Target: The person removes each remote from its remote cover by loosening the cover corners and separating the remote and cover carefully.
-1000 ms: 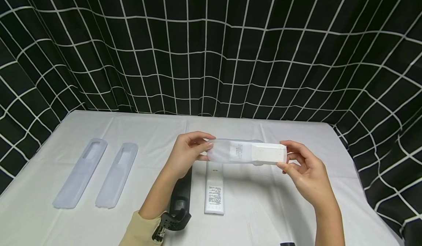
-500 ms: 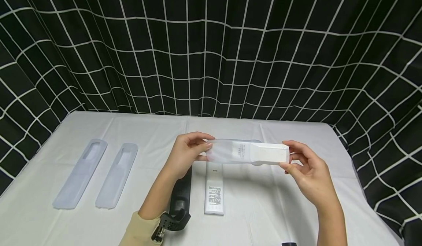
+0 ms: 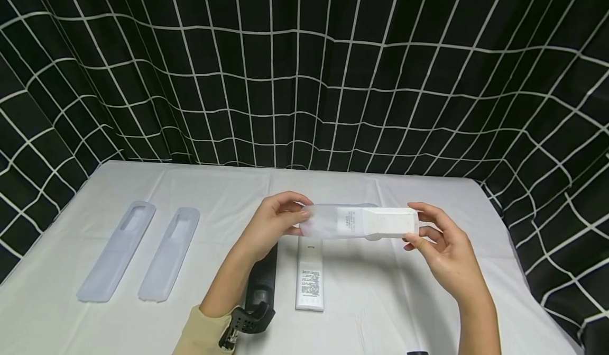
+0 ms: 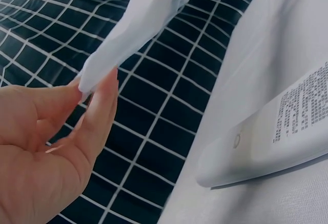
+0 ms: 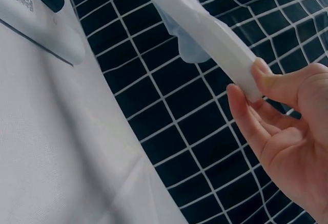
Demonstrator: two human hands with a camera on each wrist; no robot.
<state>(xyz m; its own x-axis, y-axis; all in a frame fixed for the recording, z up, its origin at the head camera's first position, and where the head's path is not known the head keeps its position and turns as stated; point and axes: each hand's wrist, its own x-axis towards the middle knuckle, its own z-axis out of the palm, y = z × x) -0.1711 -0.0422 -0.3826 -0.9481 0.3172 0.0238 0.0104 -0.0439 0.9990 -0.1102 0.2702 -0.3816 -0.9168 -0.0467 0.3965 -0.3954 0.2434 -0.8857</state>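
Observation:
A white remote control [image 3: 392, 222] is held level above the table, partly inside a translucent soft sleeve [image 3: 323, 222]. Its printed label shows through the sleeve, and its bare end sticks out to the right. My left hand [image 3: 271, 227] pinches the sleeve's left end between thumb and fingers; in the left wrist view the sleeve [image 4: 125, 37] looks thin and flattened there. At the other end, my right hand [image 3: 444, 254] pinches the remote's bare tip. The right wrist view shows the remote [image 5: 225, 49] with a loose flap of sleeve [image 5: 192, 47] hanging beside it.
Another white remote [image 3: 310, 283] lies label up on the white-clothed table [image 3: 228, 196] below the sleeve. Beside it, a black handset [image 3: 261, 281] is partly covered by my left forearm. Two translucent covers [image 3: 116, 254] lie at left. A dark object [image 3: 417, 353] peeks in at the bottom edge.
The remote has slid slightly to the right with my right hand, so a little more of it shows outside the sleeve. My left hand has barely moved.

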